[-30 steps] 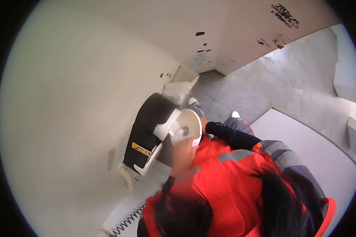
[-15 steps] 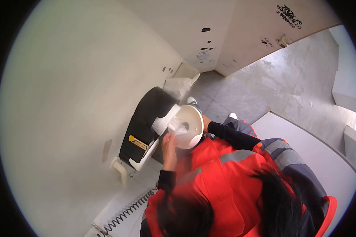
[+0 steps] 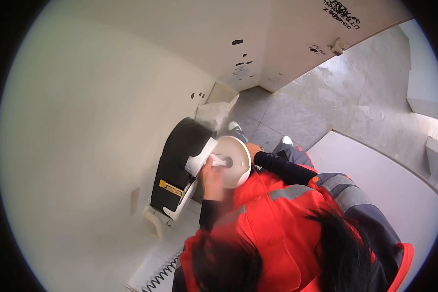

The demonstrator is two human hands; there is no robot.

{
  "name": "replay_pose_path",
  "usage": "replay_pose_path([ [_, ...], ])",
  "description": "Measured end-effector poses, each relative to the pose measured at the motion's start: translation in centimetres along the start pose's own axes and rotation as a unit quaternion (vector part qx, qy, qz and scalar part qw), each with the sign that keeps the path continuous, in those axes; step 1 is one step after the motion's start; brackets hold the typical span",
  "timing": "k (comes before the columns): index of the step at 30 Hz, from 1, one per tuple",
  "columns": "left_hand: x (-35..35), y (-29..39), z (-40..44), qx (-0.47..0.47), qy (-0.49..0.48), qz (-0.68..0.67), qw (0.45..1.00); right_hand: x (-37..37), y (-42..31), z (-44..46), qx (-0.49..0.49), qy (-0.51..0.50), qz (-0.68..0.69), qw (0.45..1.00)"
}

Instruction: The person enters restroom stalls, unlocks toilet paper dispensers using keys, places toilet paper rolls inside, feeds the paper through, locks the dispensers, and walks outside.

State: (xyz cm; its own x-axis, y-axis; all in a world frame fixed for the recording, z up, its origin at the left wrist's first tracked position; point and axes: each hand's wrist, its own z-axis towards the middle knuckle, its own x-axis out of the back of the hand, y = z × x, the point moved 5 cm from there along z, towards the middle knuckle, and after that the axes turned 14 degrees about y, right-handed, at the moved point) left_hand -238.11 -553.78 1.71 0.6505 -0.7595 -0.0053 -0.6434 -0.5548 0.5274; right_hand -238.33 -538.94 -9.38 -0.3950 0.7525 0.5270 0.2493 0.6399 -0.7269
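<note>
A black toilet paper dispenser (image 3: 173, 158) on the wall stands opened. Its white round cover (image 3: 234, 174) is swung out towards my body, with a dark hole near its middle. Beside the cover's far rim, my right hand (image 3: 253, 149) grips its edge; most of the fingers are hidden behind it. My left hand (image 3: 210, 181) is between the dispenser and the cover, its fingers pinching a loose strip of toilet paper (image 3: 219, 161). That strip reaches to the hole. Part of a white toilet roll (image 3: 194, 166) shows inside the dispenser.
A yellow label (image 3: 171, 188) marks the dispenser's black body. Below it are a white pipe (image 3: 155, 225) and a coiled black hose (image 3: 163, 276). A bin with a white liner (image 3: 213, 114) stands beyond. A stall door (image 3: 321, 29) and partition (image 3: 370, 165) flank the grey tiles.
My left hand has moved the paper strip closer to the hole, and the strip now looks narrower and bunched. The cover's inner face is turned more towards me. The view has shifted slightly.
</note>
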Motion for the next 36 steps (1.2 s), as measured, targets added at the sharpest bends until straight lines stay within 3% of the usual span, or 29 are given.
replay_pose_path([
  [3, 0.0, 0.2, -0.2, 0.000, -0.021, 0.004, 1.000, 1.0, -1.2, -0.8, 0.024, -0.021, 0.028, 0.999],
  [5, 0.0, 0.2, 0.1, -0.006, -0.029, 0.007, 1.000, 0.5, -1.7, -0.4, 0.133, 0.055, 0.191, 0.971],
  [6, 0.4, 0.0, 0.6, -0.014, -0.019, 0.015, 1.000, -0.3, -1.3, -0.1, 0.134, 0.055, 0.191, 0.971],
  [9, 0.6, -0.1, 0.8, -0.017, -0.017, 0.023, 0.999, -1.6, -0.9, 0.3, 0.116, 0.015, 0.118, 0.986],
  [11, 1.5, -0.3, 1.1, -0.014, -0.025, 0.022, 0.999, 0.9, -1.8, -0.1, 0.020, -0.039, -0.003, 0.999],
  [12, 2.3, 0.3, 1.3, -0.144, -0.101, 0.172, 0.969, 0.6, -1.6, 0.1, 0.022, -0.038, -0.004, 0.999],
  [13, 2.8, 0.2, 1.1, -0.269, -0.170, 0.313, 0.895, 0.1, -1.2, 0.2, 0.010, -0.041, -0.017, 0.999],
  [14, 1.9, 0.8, -1.9, -0.271, -0.168, 0.310, 0.895, -0.1, -1.1, 0.2, -0.001, -0.044, -0.029, 0.999],
  [15, 0.4, 1.9, -6.7, -0.242, -0.107, 0.317, 0.911, 0.2, -1.4, 0.1, 0.005, -0.044, -0.031, 0.999],
  [17, 1.3, 2.5, -9.5, -0.219, -0.037, 0.315, 0.923, 1.4, -3.7, -0.2, 0.139, 0.007, 0.061, 0.988],
  [18, 1.8, 2.8, -10.2, -0.406, -0.070, 0.446, 0.794, 0.6, -4.0, 0.1, 0.149, 0.003, 0.060, 0.987],
  [19, 1.4, 2.7, -11.7, -0.561, -0.097, 0.551, 0.610, 0.3, -4.8, 0.4, 0.213, 0.069, 0.126, 0.966],
  [20, 1.6, 2.8, -11.8, -0.563, -0.091, 0.549, 0.611, 0.1, -5.2, 0.6, 0.273, 0.133, 0.191, 0.933],
  [22, 1.1, 3.8, -12.9, -0.587, 0.008, 0.595, 0.549, 0.7, -6.9, 0.6, 0.304, 0.101, 0.123, 0.939],
  [23, 0.6, 4.4, -13.4, -0.611, 0.052, 0.611, 0.501, 1.0, -7.3, 0.7, 0.299, 0.103, 0.130, 0.940],
  [24, 0.1, 4.7, -13.4, -0.612, 0.057, 0.608, 0.503, 2.1, -8.3, 0.7, 0.294, 0.105, 0.137, 0.940],
  [25, -0.1, 5.1, -13.6, -0.632, 0.089, 0.612, 0.466, 3.2, -9.2, 0.3, 0.298, 0.103, 0.135, 0.939],
  [26, -0.1, 5.4, -13.9, -0.650, 0.122, 0.616, 0.429, 5.3, -10.7, -0.3, 0.222, 0.036, 0.141, 0.964],
  [27, 0.1, 5.6, -13.7, -0.650, 0.128, 0.612, 0.432, 6.2, -11.3, -0.5, 0.145, -0.029, 0.143, 0.979],
  [30, 0.9, 7.6, -14.0, -0.668, 0.193, 0.551, 0.462, 4.4, -10.5, 0.8, 0.175, 0.009, 0.140, 0.975],
  [31, 0.0, 9.1, -14.9, -0.679, 0.196, 0.527, 0.471, 1.9, -9.0, 2.0, 0.140, -0.034, 0.141, 0.980],
  [33, -0.3, 10.8, -14.6, -0.691, 0.205, 0.500, 0.480, 3.5, -10.8, 1.0, 0.162, -0.028, 0.129, 0.978],
  [34, -0.3, 10.9, -13.2, -0.681, 0.170, 0.529, 0.477, 4.8, -12.1, 0.5, 0.180, -0.017, 0.119, 0.976],
  [35, -0.3, 10.7, -12.1, -0.669, 0.135, 0.556, 0.473, 5.5, -12.9, 0.4, 0.112, -0.039, 0.160, 0.980],
  [36, -0.1, 11.0, -11.8, -0.670, 0.142, 0.552, 0.476, 5.6, -13.3, 0.9, 0.119, -0.041, 0.155, 0.980],
])
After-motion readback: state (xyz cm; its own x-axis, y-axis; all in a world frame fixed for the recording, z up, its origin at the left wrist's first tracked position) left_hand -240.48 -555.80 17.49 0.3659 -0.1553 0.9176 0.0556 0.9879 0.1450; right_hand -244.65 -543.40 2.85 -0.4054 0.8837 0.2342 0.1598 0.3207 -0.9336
